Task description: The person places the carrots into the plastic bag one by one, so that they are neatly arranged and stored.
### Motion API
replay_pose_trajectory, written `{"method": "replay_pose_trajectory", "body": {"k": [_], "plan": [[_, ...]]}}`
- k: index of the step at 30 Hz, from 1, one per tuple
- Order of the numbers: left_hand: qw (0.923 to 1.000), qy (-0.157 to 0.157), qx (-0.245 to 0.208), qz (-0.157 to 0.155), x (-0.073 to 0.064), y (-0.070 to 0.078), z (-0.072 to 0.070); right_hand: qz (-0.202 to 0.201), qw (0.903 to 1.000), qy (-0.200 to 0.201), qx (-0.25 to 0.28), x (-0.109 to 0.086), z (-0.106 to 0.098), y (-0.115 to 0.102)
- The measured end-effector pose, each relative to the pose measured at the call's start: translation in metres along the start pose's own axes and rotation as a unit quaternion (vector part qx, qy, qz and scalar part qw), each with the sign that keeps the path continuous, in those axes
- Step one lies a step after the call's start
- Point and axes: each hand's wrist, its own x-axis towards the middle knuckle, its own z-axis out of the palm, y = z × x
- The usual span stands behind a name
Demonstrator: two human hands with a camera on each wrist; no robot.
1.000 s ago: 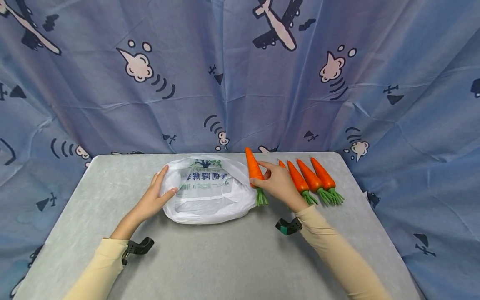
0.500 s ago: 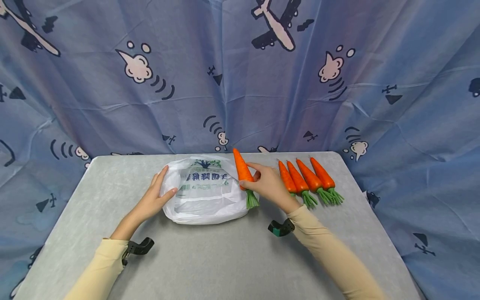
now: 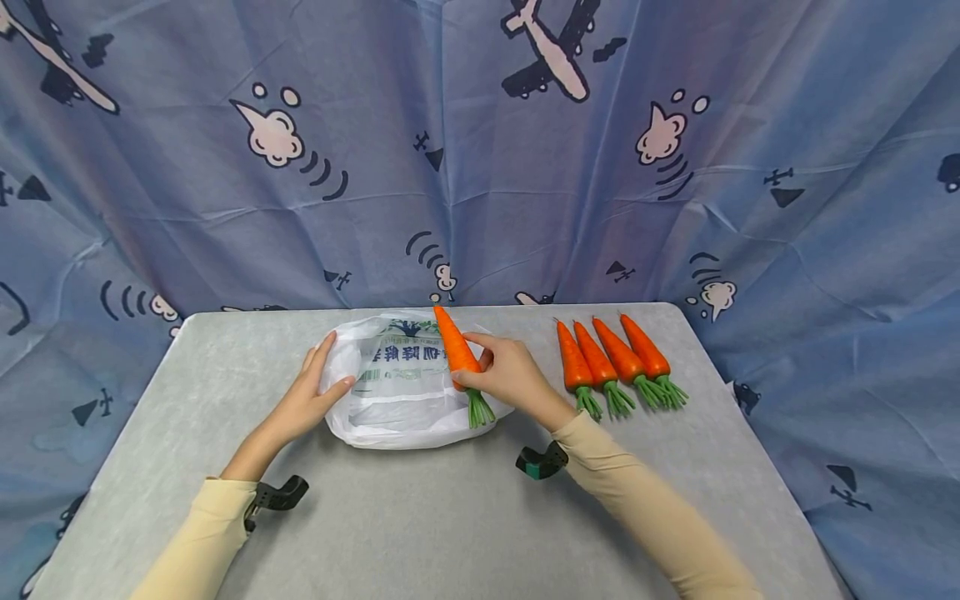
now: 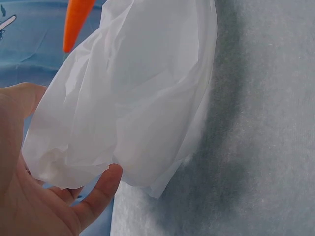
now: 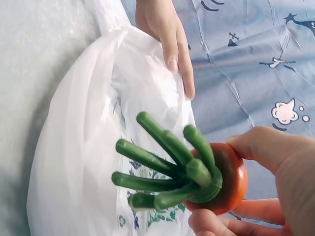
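Note:
An orange carrot (image 3: 457, 348) with green stem stubs is pinched between the thumb and fingers of my right hand (image 3: 513, 379). It is held over the right part of a white plastic bag (image 3: 405, 425), its tip pointing away and a little left. In the right wrist view the stem stubs (image 5: 172, 172) face the camera. My left hand (image 3: 306, 392) rests against the bag's left rim with its fingers spread and fairly straight. The left wrist view shows the fingers touching the bag's edge (image 4: 123, 113), with the carrot tip (image 4: 76, 24) above it.
Several more carrots (image 3: 615, 354) lie side by side on the grey table (image 3: 420, 525) to the right of the bag. Behind the table's far edge hangs a blue curtain (image 3: 480, 225) printed with airplanes and clouds.
My right hand has carried the carrot leftward from the bag's right edge to above its printed part. The left hand and the bag's left side have stayed put.

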Motion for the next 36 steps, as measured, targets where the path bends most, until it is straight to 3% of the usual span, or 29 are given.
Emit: {"method": "replay_pose_trajectory", "body": {"k": [25, 36], "plan": [[1.0000, -0.001, -0.002, -0.005, -0.001, 0.002, -0.001, -0.052, 0.9972, -0.050, -0.019, -0.004, 0.035, -0.017], [0.9999, -0.008, -0.004, -0.009, 0.001, 0.003, 0.001, -0.024, 0.9974, -0.067, -0.010, 0.007, 0.044, -0.017]]}}
